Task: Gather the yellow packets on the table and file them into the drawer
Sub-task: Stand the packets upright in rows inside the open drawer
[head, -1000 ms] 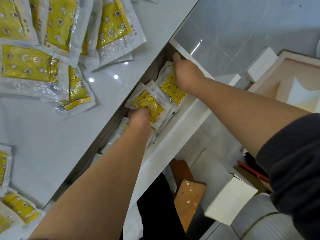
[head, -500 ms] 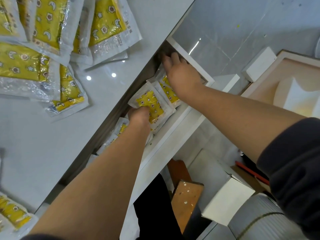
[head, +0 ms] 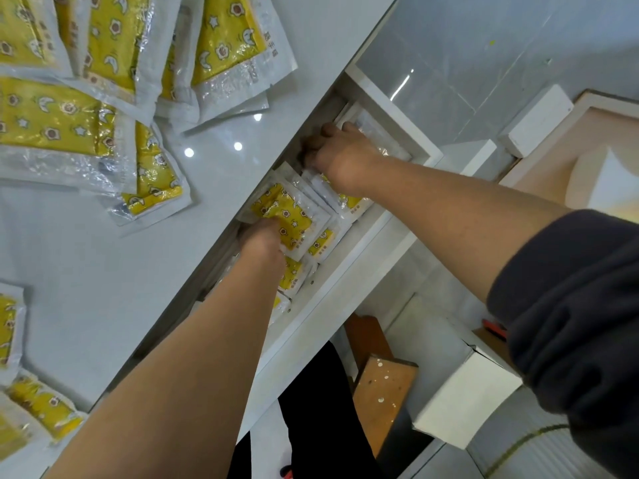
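1. Flat yellow star-printed packets in clear crinkly plastic (head: 283, 216) stand filed on edge in the open white drawer (head: 349, 281); many more lie loose on the glossy white table (head: 221, 188).
2. Judged light, floppy, slippery; take by the sealed borders.
3. I see the left hand (head: 262, 238) against the front packet, fingers hidden; right hand (head: 340, 152) blurred at the drawer's back; I cannot tell either grip.

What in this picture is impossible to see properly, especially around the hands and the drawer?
All in the head view:
- Left hand: fingers hidden behind its own knuckles among the drawer packets; grip unclear.
- Right hand: fingertips blurred, in shadow at the table edge.
- Drawer: its inner part is covered by the tabletop.
- Table packets: cut off by the left and top edges, so uncountable.
- Packet print: too small.
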Demonstrator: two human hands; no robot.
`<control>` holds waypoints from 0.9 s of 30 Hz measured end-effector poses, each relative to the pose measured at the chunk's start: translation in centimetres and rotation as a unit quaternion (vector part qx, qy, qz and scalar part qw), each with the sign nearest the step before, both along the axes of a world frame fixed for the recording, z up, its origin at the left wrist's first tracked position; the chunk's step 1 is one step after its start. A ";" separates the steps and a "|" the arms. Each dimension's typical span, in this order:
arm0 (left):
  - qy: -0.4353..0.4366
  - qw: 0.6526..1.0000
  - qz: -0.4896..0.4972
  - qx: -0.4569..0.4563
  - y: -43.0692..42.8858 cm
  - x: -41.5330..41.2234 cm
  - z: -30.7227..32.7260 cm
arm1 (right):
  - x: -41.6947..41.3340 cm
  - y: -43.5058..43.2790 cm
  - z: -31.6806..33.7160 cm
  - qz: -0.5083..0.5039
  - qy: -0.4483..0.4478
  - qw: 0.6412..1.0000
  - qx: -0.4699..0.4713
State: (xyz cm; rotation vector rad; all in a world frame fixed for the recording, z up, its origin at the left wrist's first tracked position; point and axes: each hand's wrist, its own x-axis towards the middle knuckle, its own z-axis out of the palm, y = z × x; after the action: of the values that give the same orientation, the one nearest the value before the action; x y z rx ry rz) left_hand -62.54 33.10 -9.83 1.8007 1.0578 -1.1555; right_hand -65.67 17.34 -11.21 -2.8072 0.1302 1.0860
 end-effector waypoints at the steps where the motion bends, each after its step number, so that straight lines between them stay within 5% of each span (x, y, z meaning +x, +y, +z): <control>1: 0.012 1.000 -0.017 -0.002 0.3 -0.1 -0.8 | -0.2 0.0 -0.1 0.007 0.002 1.000 0.001; 5: 0.051 0.998 -0.016 -0.038 0.1 -0.1 -0.1 | -1.2 -0.2 -0.4 -0.087 -0.054 0.992 0.073; 8: 0.054 0.995 -0.005 -0.085 0.0 -0.2 0.0 | -1.7 0.1 0.7 -0.343 -0.077 0.906 0.237; 10: 0.044 0.991 0.019 -0.127 -0.2 -0.4 0.5 | -2.1 0.2 1.5 -0.428 -0.044 0.853 0.295; 17: 0.062 0.975 0.088 -0.196 0.6 -0.2 1.0 | -3.3 1.1 0.9 -0.412 0.048 0.855 0.313; 22: 0.084 0.956 0.095 -0.264 1.4 -0.4 1.0 | -3.4 2.3 0.8 -0.434 0.027 0.833 0.342; 25: 0.068 0.970 0.011 -0.234 0.9 -0.5 0.9 | -4.1 1.4 1.0 -0.400 0.022 0.875 0.270; 27: 0.013 0.984 -0.118 -0.135 0.8 -0.5 0.0 | -4.6 0.8 1.0 -0.380 0.032 0.895 0.230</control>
State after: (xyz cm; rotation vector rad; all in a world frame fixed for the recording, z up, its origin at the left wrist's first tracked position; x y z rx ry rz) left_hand -63.02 33.90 -9.84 1.7279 0.6750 -1.3943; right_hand -70.24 18.14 -10.19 -1.9915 0.7860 0.8514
